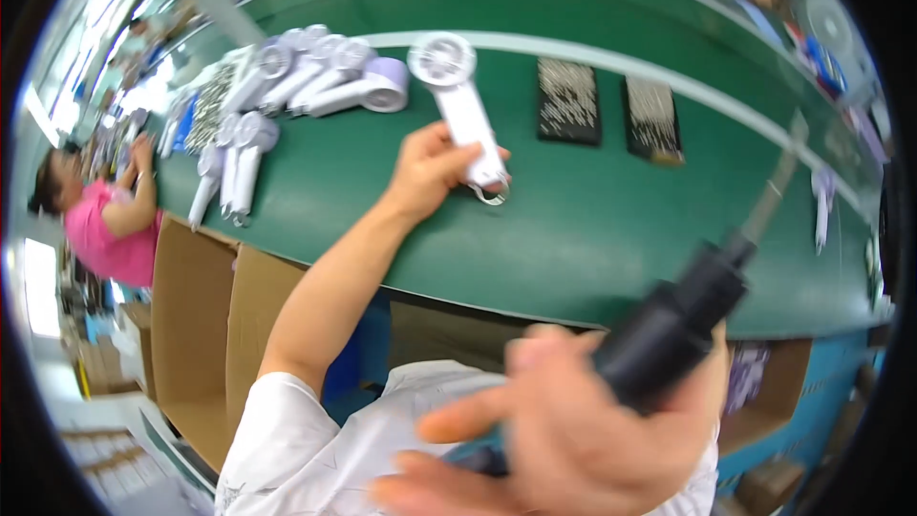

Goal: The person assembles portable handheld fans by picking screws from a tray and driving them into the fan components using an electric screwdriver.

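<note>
A white handheld fan (466, 117) is held by its handle in my left hand (426, 172), over the green bench. Its round head points away from me, and a small strap loop hangs at the handle's near end. Close to the camera, my right hand (597, 430) is wrapped round a black electric screwdriver (669, 330). The tool's long bit slants up to the right, away from the fan. Motion smears this hand, and two of its fingers stick out to the left. Beyond the fan, to the right, lie two black trays of screws, one (567, 105) left of the other (653, 124).
Several more white and lilac fans (320, 81) are heaped at the left of the green bench (497, 248). Cardboard boxes (196, 325) stand below its left edge. A person in pink (110, 229) works at the far left. Another fan (822, 205) lies at the right.
</note>
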A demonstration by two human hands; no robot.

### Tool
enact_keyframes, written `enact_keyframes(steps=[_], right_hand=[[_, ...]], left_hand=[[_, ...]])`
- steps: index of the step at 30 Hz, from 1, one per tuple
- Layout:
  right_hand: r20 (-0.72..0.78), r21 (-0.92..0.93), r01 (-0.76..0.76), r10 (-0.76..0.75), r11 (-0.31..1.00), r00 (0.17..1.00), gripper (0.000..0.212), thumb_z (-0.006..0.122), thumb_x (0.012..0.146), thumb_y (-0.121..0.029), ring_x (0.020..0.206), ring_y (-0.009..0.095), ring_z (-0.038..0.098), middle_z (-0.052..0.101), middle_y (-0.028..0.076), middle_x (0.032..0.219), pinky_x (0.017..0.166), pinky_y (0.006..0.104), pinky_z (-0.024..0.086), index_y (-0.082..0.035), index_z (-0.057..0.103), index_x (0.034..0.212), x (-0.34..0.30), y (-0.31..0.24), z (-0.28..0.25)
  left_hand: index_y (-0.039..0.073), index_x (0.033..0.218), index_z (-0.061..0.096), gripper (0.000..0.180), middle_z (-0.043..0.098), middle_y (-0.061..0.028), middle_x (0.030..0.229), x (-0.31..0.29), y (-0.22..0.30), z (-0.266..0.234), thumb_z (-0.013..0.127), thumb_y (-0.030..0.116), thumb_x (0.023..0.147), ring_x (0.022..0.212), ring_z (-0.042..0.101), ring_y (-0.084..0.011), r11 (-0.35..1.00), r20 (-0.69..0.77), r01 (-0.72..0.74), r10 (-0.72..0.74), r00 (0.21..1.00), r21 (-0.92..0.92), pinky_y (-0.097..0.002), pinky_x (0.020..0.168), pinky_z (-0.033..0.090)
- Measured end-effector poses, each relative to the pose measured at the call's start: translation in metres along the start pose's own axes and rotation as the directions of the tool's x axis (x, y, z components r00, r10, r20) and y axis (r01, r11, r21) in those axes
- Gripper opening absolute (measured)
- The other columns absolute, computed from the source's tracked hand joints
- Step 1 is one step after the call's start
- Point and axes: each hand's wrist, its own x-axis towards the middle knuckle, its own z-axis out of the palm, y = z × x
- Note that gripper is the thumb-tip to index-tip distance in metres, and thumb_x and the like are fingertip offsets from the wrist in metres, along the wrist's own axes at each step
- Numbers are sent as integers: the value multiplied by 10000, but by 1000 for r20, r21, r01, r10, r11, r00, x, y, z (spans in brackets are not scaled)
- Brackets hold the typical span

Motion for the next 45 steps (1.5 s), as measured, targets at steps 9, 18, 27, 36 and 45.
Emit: enact_keyframes(steps=[9,18,27,36,45], right_hand=[[421,240,-639,515,731,747,202,803,791,0,666,260,634,640,105,911,537,361,515,-10,680,952,-53,-54,8],[454,233,-727,589,646,669,267,797,730,-74,602,213,631,642,87,819,500,307,494,30,700,956,-123,-82,30],[591,307,-823,582,477,558,530,827,585,-63,628,232,663,686,101,1004,509,328,508,-20,677,1091,-121,-118,37],[662,261,-892,605,368,443,408,790,524,-86,679,253,674,686,49,1012,574,366,563,-53,648,905,-144,-128,43],[681,254,-914,612,316,402,381,816,516,-129,742,276,716,744,63,1092,636,384,594,-64,688,869,-148,-130,37]], left_hand=[[-24,1082,635,267,691,-50,867,-81,38,23,773,118,903,726,663,-103,814,-165,-24,146,975,580,-252,571,529],[4,940,605,281,603,-146,790,-119,14,33,788,110,756,682,618,-320,9,5,-10,473,881,1000,-402,606,513],[-36,1128,607,474,552,-185,1000,-122,-3,52,770,65,695,856,606,-356,-256,108,20,474,874,966,-417,680,530],[-71,1217,578,596,555,-206,1065,-106,-15,86,818,113,704,887,613,-366,-72,74,-43,506,859,996,-421,723,540],[13,1286,617,546,652,-109,1116,-66,48,42,700,-66,752,862,591,-158,219,114,-220,412,904,950,-249,620,484]])
